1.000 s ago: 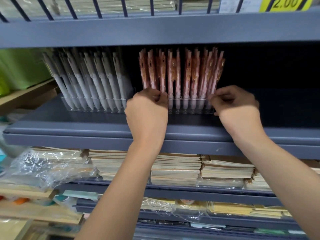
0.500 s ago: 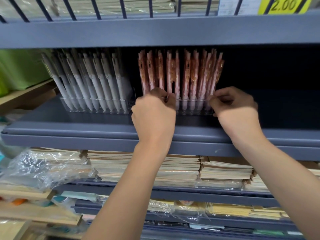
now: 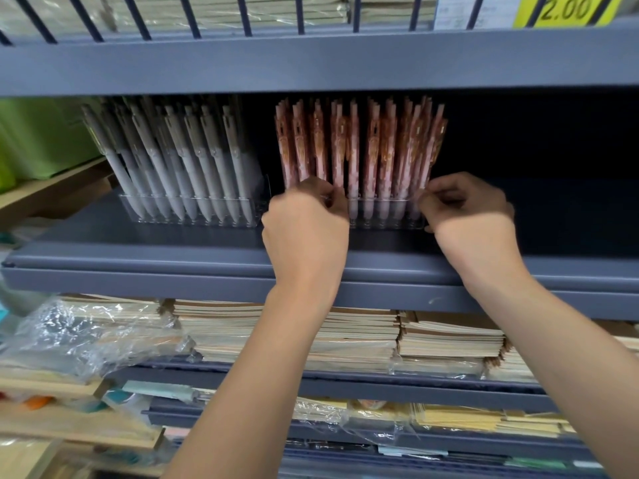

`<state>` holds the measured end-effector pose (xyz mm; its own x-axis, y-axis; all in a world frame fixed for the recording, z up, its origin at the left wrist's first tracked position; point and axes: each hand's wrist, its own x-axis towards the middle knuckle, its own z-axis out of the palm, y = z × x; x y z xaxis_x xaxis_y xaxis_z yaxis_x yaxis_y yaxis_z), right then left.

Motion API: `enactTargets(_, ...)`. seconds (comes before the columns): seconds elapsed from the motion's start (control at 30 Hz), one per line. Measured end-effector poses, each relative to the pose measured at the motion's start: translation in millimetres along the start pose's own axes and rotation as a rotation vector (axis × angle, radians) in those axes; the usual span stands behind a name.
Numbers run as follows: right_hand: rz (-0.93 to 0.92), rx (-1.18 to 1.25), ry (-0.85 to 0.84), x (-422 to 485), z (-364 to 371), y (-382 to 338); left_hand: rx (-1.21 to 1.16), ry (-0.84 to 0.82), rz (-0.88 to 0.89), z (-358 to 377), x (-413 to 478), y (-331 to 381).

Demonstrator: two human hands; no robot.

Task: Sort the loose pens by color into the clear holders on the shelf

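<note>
Pink patterned pens (image 3: 359,146) stand upright in tight rows, tips down, in the right-hand clear plastic holder (image 3: 387,216), which sits on the blue-grey metal shelf (image 3: 138,247) a little way back from its front edge. Just beside it, to the left, the left-hand clear plastic holder (image 3: 193,216) carries pale grey pens (image 3: 193,157), all leaning back and to the left. A narrow gap separates the two holders.

The left hand (image 3: 306,229) reaches up to the left end of the pink row. Its grip is closed: the fingers are curled in, and thumb and forefinger pinch at the lower barrels of the pink patterned pens, right above the holder's front rim. Which pen they pinch is hidden by the knuckles. The right hand (image 3: 470,216) is at the opposite end. Its grip is closed too, with curled fingers at the top of the holder's right end wall and the thumb tip down at the bottom corner, so it grips that end of the right-hand clear plastic holder.

On the shelf below, stacks of cream-paged notebooks (image 3: 449,340) lie flat, with crumpled clear plastic wrap (image 3: 79,337) to their left. A yellow price tag (image 3: 567,10) reading 2.00 hangs on the rail above, and a blurred green object (image 3: 38,136) stands at far left.
</note>
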<state>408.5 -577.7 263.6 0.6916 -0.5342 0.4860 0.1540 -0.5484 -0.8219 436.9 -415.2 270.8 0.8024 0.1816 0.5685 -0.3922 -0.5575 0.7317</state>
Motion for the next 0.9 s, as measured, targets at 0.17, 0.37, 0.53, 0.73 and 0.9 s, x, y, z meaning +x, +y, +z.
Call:
enactTargets(0.17,-0.013,0.0,0.004,-0.5,-0.4,0.7,-0.01,0.038,0.057,-2.2,-7.1,11.1)
enactTargets(0.37,-0.007,0.008,0.019,0.6,0.9,1.8,0.041,-0.028,0.079,6.2,-4.6,16.3)
enactTargets(0.53,-0.002,0.02,0.022,1.0,1.7,3.0,-0.047,-0.078,0.033,11.6,-2.8,14.3)
enactTargets(0.73,-0.007,0.008,0.013,1.7,0.8,3.4,-0.132,-0.088,-0.034,16.6,0.7,13.2)
enactTargets(0.9,-0.005,0.003,0.007,1.3,0.7,2.6,-0.141,-0.059,-0.052,19.1,1.6,10.4)
